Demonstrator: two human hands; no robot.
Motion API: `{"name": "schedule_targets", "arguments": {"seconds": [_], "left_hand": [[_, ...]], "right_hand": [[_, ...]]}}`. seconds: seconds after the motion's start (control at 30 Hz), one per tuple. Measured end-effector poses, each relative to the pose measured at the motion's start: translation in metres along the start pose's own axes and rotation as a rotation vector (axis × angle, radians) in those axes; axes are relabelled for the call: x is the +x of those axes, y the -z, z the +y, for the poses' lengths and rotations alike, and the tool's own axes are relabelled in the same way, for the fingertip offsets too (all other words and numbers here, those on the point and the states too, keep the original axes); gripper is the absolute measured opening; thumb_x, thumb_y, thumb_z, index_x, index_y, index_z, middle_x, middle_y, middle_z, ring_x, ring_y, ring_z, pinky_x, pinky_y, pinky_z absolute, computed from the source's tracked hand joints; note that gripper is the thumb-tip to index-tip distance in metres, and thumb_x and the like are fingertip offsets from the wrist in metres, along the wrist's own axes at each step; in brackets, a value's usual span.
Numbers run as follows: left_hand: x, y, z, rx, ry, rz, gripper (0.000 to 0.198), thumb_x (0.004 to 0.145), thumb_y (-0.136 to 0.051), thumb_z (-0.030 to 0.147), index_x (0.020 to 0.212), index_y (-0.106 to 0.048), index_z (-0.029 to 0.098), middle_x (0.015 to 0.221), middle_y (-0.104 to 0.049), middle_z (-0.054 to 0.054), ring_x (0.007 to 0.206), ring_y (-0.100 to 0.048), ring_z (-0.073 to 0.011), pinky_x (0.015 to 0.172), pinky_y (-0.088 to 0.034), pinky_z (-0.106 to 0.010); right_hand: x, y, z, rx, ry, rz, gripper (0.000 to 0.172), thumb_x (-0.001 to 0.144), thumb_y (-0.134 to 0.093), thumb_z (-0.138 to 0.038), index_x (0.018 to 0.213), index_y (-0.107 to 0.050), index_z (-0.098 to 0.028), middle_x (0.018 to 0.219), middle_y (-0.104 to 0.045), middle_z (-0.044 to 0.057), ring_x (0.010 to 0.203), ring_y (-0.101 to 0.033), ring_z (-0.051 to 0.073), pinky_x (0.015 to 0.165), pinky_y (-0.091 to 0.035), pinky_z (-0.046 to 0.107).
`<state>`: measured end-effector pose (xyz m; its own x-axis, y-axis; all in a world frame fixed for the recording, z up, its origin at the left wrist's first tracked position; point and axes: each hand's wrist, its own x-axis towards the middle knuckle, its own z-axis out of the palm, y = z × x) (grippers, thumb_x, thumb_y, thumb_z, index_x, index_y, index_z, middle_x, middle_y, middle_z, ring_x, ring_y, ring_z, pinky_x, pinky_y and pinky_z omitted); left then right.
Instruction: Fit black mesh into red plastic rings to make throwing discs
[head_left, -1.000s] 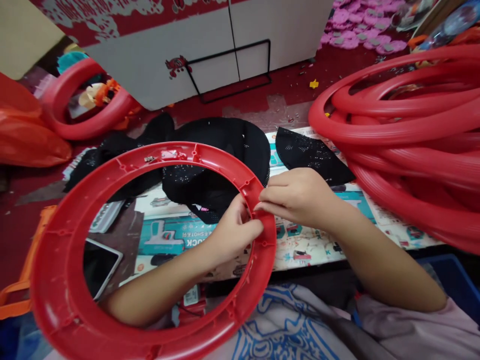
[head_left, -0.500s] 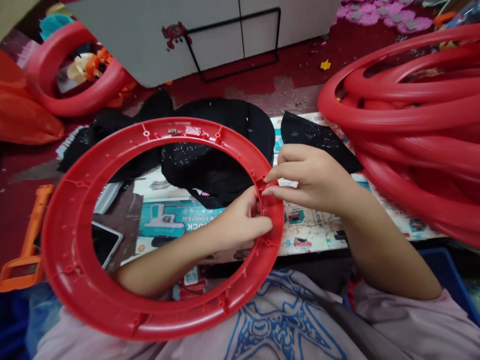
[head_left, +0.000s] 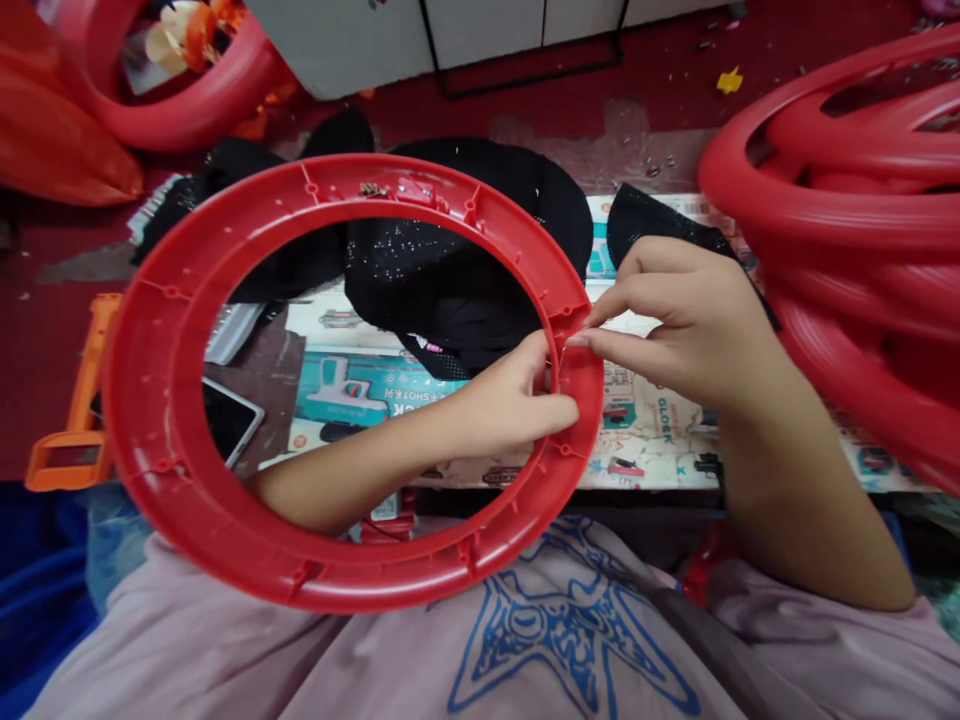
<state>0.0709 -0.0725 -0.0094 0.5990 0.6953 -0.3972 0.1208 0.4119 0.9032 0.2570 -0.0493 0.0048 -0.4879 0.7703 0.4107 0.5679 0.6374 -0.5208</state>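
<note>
A large red plastic ring [head_left: 146, 360], its hollow ribbed side facing up, is held tilted above my lap. My left hand [head_left: 517, 395] reaches up through the middle of the ring and grips its inner edge on the right, thumb on the upper side. Thumb and forefinger of my right hand [head_left: 675, 315] are pinched together at the ring's right section, near a rib; whatever lies between them is too small to make out. Small metal pieces [head_left: 371, 189] and a pink-red part [head_left: 416, 190] sit in the channel at the far side.
Black perforated fabric [head_left: 465, 270] lies behind the ring on printed cardboard [head_left: 337, 390]. More red rings [head_left: 840, 225] are stacked at right, another red ring [head_left: 172, 120] far left. An orange plastic frame [head_left: 67, 455] and a white-edged phone [head_left: 236, 425] are at left.
The view has tilted down and shifted, so everything appears higher and further right. Both hands keep their places on the ring; the right fingertips stay pinched at its right section.
</note>
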Motion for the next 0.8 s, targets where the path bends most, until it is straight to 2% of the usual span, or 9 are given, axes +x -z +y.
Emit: {"name": "schedule_targets", "arguments": {"seconds": [0.13, 0.3, 0.4, 0.6, 0.8], "left_hand": [[-0.001, 0.001, -0.002, 0.058, -0.009, 0.020, 0.051, 0.061, -0.052, 0.016, 0.111, -0.041, 0.015, 0.083, -0.049, 0.001, 0.070, -0.050, -0.0118, 0.057, -0.044, -0.023], [-0.002, 0.000, -0.007, 0.108, 0.002, 0.023, 0.042, 0.064, -0.050, 0.013, 0.105, -0.043, 0.017, 0.083, -0.050, 0.002, 0.070, -0.050, -0.0109, 0.059, -0.045, -0.023], [-0.005, 0.000, -0.010, 0.166, 0.029, 0.013, 0.040, 0.067, -0.051, 0.012, 0.106, -0.044, 0.019, 0.085, -0.053, 0.002, 0.072, -0.053, -0.0123, 0.059, -0.046, -0.023], [-0.011, -0.001, -0.010, 0.225, 0.079, -0.050, 0.043, 0.071, -0.051, 0.012, 0.112, -0.043, 0.020, 0.083, -0.053, 0.001, 0.064, -0.052, -0.0114, 0.049, -0.042, -0.020], [-0.010, -0.001, -0.009, 0.260, 0.043, -0.061, 0.044, 0.070, -0.052, 0.011, 0.113, -0.043, 0.019, 0.085, -0.053, 0.001, 0.072, -0.053, -0.0136, 0.056, -0.045, -0.022]], "right_hand": [[0.000, -0.001, 0.001, -0.001, 0.007, 0.006, 0.012, 0.082, -0.067, -0.029, 0.075, -0.068, -0.019, 0.071, -0.049, 0.000, 0.066, -0.049, 0.013, 0.059, -0.037, 0.027], [0.000, -0.003, -0.002, 0.025, 0.064, 0.048, 0.009, 0.084, -0.066, -0.025, 0.079, -0.068, -0.018, 0.073, -0.048, 0.000, 0.067, -0.048, 0.012, 0.060, -0.039, 0.025], [0.000, -0.003, -0.003, 0.058, 0.123, 0.030, 0.006, 0.085, -0.063, -0.019, 0.083, -0.068, -0.016, 0.075, -0.049, 0.001, 0.069, -0.049, 0.011, 0.061, -0.040, 0.024], [0.000, -0.003, -0.001, 0.088, 0.146, -0.015, 0.005, 0.083, -0.063, -0.012, 0.083, -0.067, -0.014, 0.076, -0.049, 0.001, 0.070, -0.049, 0.011, 0.062, -0.041, 0.023], [0.001, -0.003, 0.001, 0.068, 0.148, -0.027, 0.004, 0.082, -0.066, -0.016, 0.079, -0.067, -0.014, 0.074, -0.049, 0.001, 0.068, -0.049, 0.011, 0.060, -0.040, 0.022]]}}
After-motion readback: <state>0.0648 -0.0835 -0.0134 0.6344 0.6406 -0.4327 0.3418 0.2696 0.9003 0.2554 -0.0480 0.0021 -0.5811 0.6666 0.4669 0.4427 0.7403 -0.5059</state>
